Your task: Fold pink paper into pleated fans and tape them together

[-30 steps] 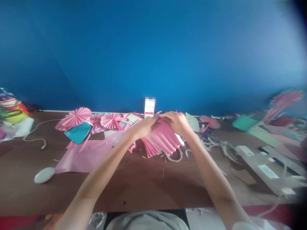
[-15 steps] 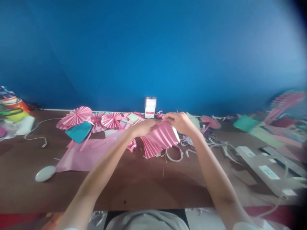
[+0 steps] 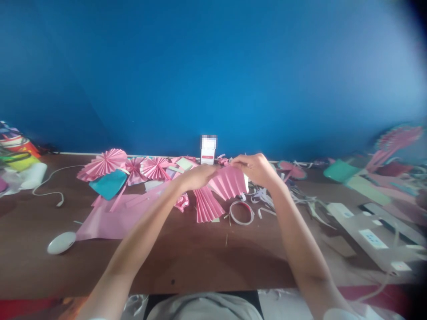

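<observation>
A pleated pink paper fan (image 3: 230,183) is held up above the table between my two hands. My right hand (image 3: 251,166) is closed, its fingers pinching the fan's upper edge. At the fan's upper left, my left hand (image 3: 202,175) is closed on it too, with the fingertips partly hidden. Lower and to the left, another spread of pink pleats (image 3: 207,206) shows under my left hand; I cannot tell whether it joins the held part. A roll of white tape (image 3: 241,213) lies just below the fan.
A phone (image 3: 208,149) stands against the blue wall. Finished pink fans (image 3: 156,169), a teal paper piece (image 3: 108,184) and a pink sheet (image 3: 113,218) lie left, near a white mouse (image 3: 62,242). Paper scraps (image 3: 300,200) and a power strip (image 3: 373,239) are right.
The pleats have parted into two sections with a gap between them. The right section has risen slightly; the left one hangs lower. Both hands have barely moved.
</observation>
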A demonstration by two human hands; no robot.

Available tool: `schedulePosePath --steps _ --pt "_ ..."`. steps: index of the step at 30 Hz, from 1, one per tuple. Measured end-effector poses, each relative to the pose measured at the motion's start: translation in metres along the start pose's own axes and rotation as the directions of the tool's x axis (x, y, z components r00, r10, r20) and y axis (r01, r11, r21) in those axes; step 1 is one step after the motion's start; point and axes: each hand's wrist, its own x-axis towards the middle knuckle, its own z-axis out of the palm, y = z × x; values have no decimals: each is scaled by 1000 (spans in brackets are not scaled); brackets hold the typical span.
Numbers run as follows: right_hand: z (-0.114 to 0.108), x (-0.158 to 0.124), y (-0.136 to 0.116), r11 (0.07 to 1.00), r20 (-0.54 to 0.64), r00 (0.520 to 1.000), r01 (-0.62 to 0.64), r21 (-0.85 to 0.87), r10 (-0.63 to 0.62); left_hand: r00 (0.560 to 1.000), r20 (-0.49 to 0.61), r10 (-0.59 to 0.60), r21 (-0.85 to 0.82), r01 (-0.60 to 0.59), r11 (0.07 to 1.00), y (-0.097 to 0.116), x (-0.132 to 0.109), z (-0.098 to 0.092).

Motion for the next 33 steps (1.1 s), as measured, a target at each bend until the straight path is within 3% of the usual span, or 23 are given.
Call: schedulePosePath --steps 10,15,22,26,33 --pt "-16 -5 0 992 69 995 -74 98 68 975 218 42 -189 1 982 14 -14 -34" --pt "-16 -4 3 979 76 992 -116 170 104 983 175 53 -183 -20 983 9 -15 -39" --pt "-14 -2 13 971 -107 983 -127 201 150 996 71 -62 -63 67 996 -3 -8 -27" --pt "-16 -3 11 972 -50 987 -141 189 153 985 154 -76 -128 96 987 -4 -9 -27" --pt "-21 -5 10 974 69 986 -164 158 155 922 351 -163 -333 286 899 8 -16 -38"
